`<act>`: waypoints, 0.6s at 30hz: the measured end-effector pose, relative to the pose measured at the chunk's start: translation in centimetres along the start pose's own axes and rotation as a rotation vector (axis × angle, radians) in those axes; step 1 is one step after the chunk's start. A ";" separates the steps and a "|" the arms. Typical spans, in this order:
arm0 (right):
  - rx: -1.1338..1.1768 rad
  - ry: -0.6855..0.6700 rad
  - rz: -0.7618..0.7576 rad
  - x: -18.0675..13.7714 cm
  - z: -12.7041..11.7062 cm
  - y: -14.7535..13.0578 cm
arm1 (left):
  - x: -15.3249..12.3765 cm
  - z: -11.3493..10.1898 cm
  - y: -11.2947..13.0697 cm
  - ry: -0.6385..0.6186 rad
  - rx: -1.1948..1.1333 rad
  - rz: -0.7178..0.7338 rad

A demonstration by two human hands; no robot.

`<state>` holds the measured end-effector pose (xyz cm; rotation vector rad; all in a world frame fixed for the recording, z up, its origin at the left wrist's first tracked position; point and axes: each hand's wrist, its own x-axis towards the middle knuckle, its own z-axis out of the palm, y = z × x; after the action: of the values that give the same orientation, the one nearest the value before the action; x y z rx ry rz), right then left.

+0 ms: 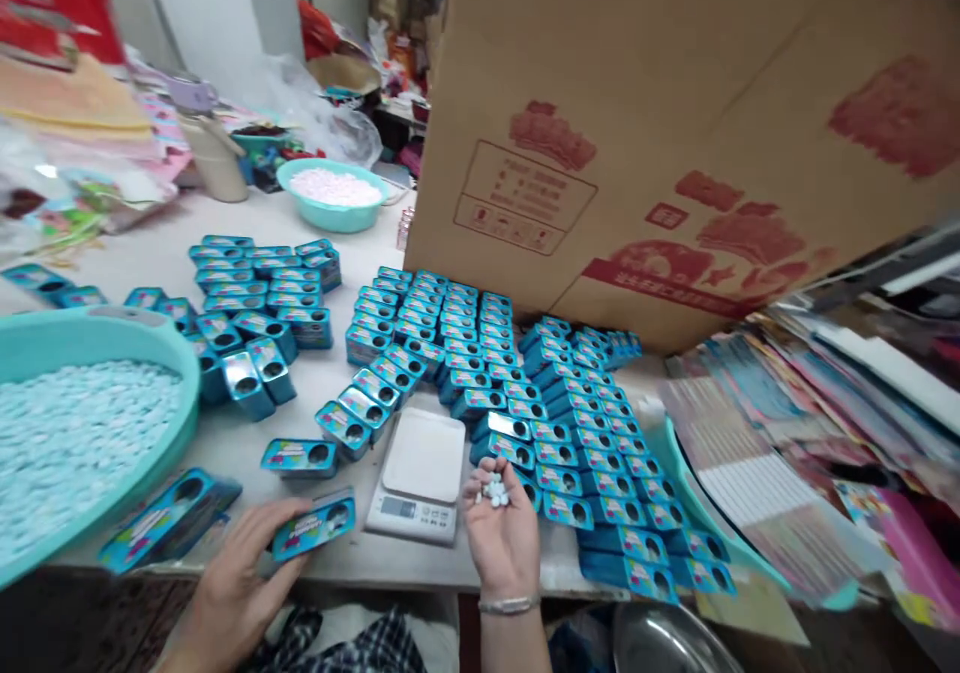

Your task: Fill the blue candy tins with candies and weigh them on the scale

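My left hand (244,563) grips a small blue tin (315,527) between thumb and fingers, just left of the white kitchen scale (412,521). The tin has a hole in its top, with something pale showing in it. Palm up to the right of the scale, my right hand (506,553) cups a few pale blue tablets (495,490) in its curled fingers. Nothing lies on the scale's pan. Another blue tin (161,523) sits at the table edge left of my left hand, and one more tin (300,456) stands beyond it.
Many blue tins (465,343) stand in rows. A turquoise basin (191,383) of pale blue tablets is at the left; a smaller basin (330,215) holds pinkish ones. A big cardboard box (675,73) rises behind. Paper sheets (757,483) lie over a turquoise tub (679,453) at right.
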<state>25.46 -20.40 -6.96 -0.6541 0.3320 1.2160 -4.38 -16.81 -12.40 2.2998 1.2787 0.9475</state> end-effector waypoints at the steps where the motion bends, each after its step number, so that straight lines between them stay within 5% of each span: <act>1: -0.004 -0.005 0.017 0.0 0.4 0.4 | 0.1 0.5 -0.3 0.026 0.013 -0.011; 6: -0.016 -0.020 0.080 0.0 1.7 1.3 | 1.5 1.4 -0.2 0.142 0.098 -0.080; 10: -0.081 -0.071 0.060 0.2 1.3 1.1 | 2.8 -1.6 0.0 0.149 0.207 -0.069; 13: -0.129 -0.085 0.043 0.2 1.0 1.2 | 5.1 -3.8 -1.3 -0.010 0.360 0.021; 18: -0.029 -0.022 0.060 -0.1 1.2 1.2 | 8.5 -4.6 -4.1 -0.318 0.489 0.149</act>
<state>24.16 -19.46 -6.28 -0.6597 0.3177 1.2865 -6.94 -7.56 -8.19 2.8020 1.3201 0.2984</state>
